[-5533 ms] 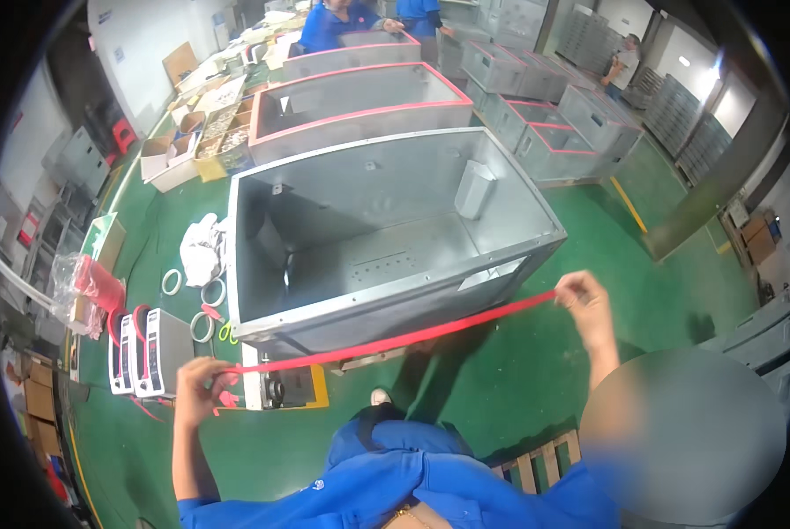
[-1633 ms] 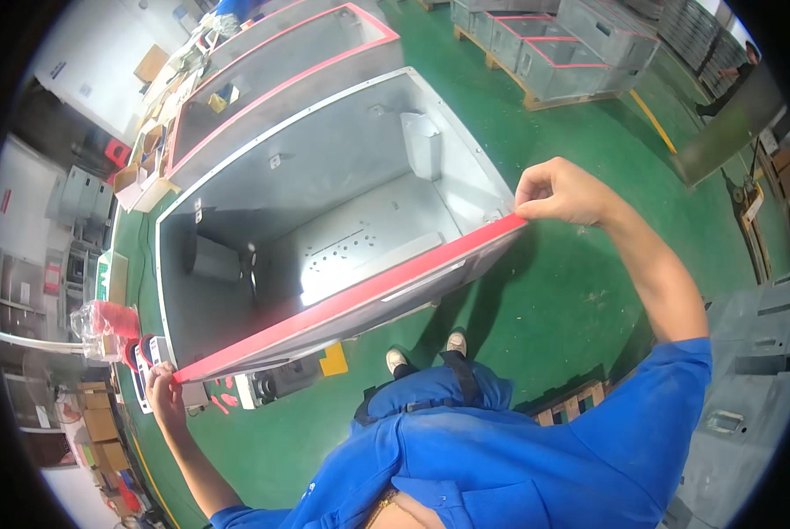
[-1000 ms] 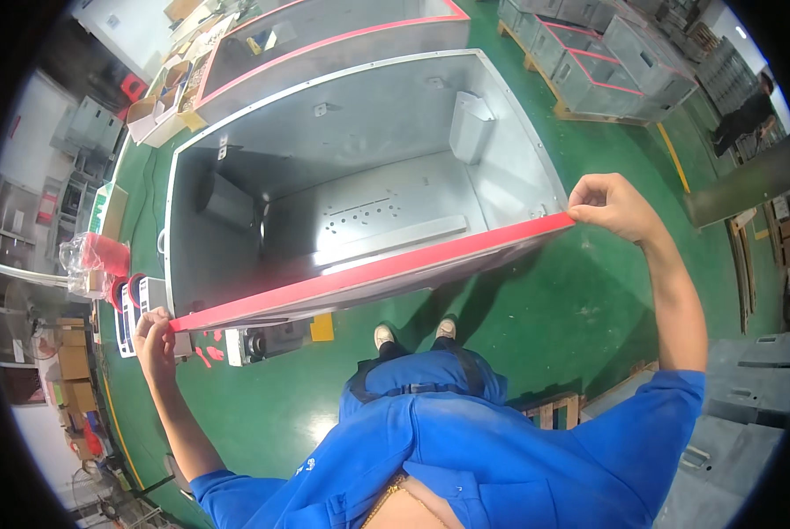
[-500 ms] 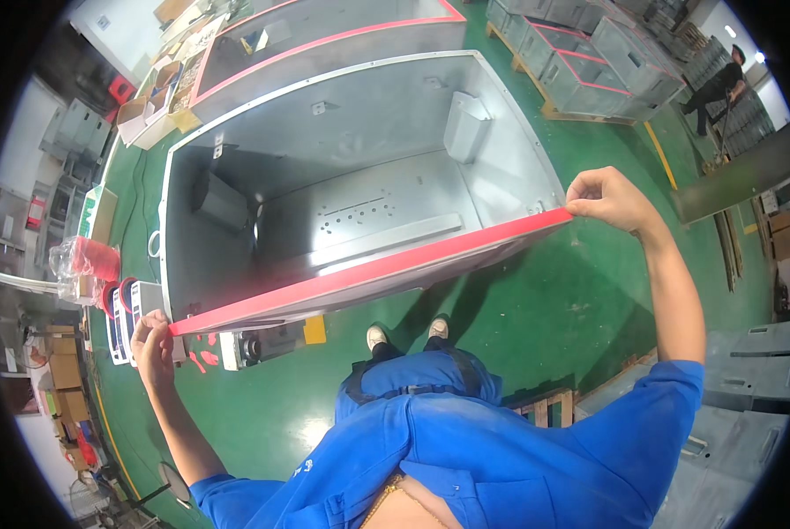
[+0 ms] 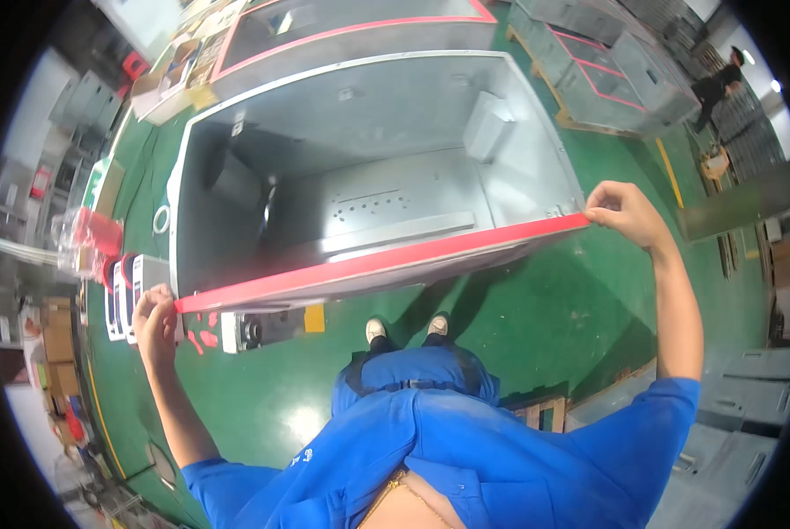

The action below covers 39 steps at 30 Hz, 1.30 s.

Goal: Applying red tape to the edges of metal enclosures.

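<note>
A large open grey metal box [image 5: 298,145] stands before me, its hollow inside facing up, with slots and holes in its floor. Along its near rim runs a strip of red tape [image 5: 386,263], stretched straight from corner to corner. My left hand [image 5: 154,322] pinches the strip's left end at the near left corner. At the near right corner, my right hand [image 5: 629,213] is closed in a pinch on the other end. Whether the tape is pressed down along its whole length I cannot tell.
Behind stands another grey box [image 5: 359,53] with red-taped edges. More grey boxes [image 5: 598,88] sit on a pallet at the far right, near another person [image 5: 719,86]. On the left are rolls of red tape [image 5: 95,234]; red scraps [image 5: 208,339] lie on the green floor.
The view has shifted a little, so the box appears slightly farther right. Both hands keep their pinch on the tape; the left end now appears higher. The person at far right has changed posture.
</note>
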Each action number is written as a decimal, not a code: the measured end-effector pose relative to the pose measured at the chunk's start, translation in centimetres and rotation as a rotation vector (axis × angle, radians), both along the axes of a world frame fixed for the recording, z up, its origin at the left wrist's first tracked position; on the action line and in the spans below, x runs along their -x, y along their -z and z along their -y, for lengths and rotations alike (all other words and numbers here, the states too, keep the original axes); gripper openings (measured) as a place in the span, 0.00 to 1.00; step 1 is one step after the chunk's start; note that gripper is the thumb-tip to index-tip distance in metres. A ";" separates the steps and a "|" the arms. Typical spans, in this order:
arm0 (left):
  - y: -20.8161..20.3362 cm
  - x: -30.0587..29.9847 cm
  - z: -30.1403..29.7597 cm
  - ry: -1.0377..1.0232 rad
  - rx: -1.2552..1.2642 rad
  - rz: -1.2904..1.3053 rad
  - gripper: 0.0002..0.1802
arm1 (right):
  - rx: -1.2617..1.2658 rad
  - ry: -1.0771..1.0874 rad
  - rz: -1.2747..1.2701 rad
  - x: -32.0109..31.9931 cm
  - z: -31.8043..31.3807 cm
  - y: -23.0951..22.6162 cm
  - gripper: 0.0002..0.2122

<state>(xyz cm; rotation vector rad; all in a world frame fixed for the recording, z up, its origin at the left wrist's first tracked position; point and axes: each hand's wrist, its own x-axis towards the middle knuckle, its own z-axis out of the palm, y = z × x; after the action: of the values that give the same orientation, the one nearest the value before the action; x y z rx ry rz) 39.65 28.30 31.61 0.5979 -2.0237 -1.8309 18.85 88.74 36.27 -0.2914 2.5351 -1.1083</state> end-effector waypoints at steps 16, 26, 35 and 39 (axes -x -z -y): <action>-0.2 0.1 -0.4 0.011 -0.027 0.002 0.04 | 0.221 0.231 -0.005 -2.7 1.0 1.5 0.07; 0.0 0.0 0.0 0.034 -0.023 0.003 0.06 | 0.327 0.275 -0.046 -3.1 0.5 2.9 0.06; 0.1 0.0 0.0 0.049 -0.042 -0.011 0.06 | 0.386 0.312 -0.058 -3.3 0.5 3.5 0.07; 0.2 0.0 0.0 0.047 -0.047 -0.022 0.07 | 0.398 0.332 -0.105 -3.6 0.8 3.8 0.07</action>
<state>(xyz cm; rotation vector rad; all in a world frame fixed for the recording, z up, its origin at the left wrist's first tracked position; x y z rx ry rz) 39.63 28.29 31.38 0.5453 -2.0017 -1.9088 22.50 87.98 32.43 -0.0240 2.4930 -1.7718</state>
